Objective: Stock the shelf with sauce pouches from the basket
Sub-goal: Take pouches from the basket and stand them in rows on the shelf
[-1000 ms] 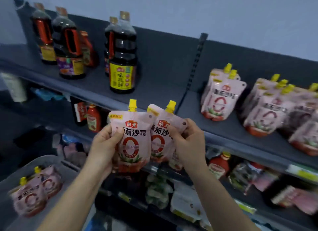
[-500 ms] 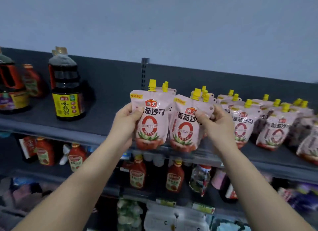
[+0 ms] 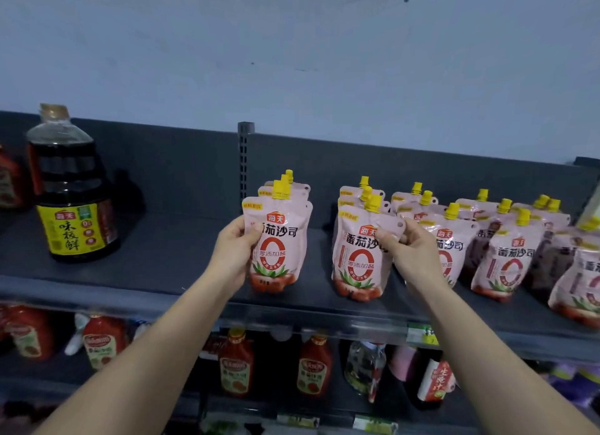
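Observation:
My left hand (image 3: pixel 234 252) grips a small stack of pink sauce pouches (image 3: pixel 280 240) with yellow caps, upright on the dark top shelf (image 3: pixel 162 259). My right hand (image 3: pixel 409 253) holds the right edge of a second stack of pouches (image 3: pixel 357 256), which also stands upright on the shelf. A gap separates the two stacks. More of the same pouches (image 3: pixel 506 256) stand in rows to the right, reaching the frame's edge. The basket is out of view.
A large dark soy sauce bottle (image 3: pixel 73 188) stands on the shelf's left part, with bare shelf between it and the pouches. A slotted upright post (image 3: pixel 244 162) rises behind the left stack. Red ketchup bottles (image 3: pixel 236 363) fill the shelf below.
Both hands have carried the pouches up and forward from in front of the shelf onto it, then apart from each other. The view has shifted right and up, losing the basket.

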`<move>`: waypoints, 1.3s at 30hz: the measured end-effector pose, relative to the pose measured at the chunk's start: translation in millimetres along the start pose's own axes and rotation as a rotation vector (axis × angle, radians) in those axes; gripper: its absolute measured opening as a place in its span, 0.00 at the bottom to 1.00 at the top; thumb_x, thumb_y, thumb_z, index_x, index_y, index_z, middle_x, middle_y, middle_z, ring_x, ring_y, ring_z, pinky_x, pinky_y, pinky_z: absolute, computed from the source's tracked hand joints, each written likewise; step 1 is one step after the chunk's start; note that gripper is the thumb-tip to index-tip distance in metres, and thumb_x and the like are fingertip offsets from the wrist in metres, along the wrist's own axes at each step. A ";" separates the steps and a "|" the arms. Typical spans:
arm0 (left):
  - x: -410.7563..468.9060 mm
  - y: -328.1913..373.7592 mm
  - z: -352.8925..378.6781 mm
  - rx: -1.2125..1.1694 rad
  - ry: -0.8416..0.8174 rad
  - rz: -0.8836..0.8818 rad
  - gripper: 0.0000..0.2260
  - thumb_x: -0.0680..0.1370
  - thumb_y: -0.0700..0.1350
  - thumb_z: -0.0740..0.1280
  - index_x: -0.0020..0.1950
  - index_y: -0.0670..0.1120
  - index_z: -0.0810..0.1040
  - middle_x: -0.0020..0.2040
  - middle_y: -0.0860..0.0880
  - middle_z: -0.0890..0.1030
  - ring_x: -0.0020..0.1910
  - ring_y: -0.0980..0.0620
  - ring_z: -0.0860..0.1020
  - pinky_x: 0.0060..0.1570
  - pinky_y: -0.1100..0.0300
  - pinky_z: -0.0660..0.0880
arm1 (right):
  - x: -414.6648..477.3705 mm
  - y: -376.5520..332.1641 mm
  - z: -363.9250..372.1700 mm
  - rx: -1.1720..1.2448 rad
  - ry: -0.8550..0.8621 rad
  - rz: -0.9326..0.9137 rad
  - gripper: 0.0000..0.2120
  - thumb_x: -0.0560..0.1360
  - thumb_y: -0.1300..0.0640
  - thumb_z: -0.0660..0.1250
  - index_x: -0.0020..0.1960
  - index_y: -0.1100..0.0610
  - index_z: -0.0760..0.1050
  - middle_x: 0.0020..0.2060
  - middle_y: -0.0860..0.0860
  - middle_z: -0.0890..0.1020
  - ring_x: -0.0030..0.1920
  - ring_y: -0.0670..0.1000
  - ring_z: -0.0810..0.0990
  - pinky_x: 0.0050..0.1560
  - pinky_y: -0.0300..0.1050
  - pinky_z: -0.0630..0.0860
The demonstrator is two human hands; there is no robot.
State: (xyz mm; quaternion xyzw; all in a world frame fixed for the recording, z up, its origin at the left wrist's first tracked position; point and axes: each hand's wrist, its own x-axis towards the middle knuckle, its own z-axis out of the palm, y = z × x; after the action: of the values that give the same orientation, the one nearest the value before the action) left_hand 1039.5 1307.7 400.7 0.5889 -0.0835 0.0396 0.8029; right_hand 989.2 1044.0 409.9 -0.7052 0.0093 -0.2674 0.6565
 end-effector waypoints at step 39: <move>1.7 -26.2 -7.9 0.343 0.111 0.039 0.07 0.78 0.37 0.66 0.50 0.47 0.81 0.44 0.54 0.84 0.40 0.60 0.82 0.31 0.70 0.76 | -7.6 25.5 -25.7 -0.116 -0.065 0.098 0.11 0.73 0.62 0.72 0.55 0.57 0.78 0.46 0.54 0.85 0.49 0.55 0.84 0.43 0.45 0.82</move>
State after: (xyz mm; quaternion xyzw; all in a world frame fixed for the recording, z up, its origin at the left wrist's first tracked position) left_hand 1046.2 1307.1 374.1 0.7125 -0.0424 0.1016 0.6930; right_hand 981.3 1019.6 383.2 -0.7492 0.0382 -0.2110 0.6267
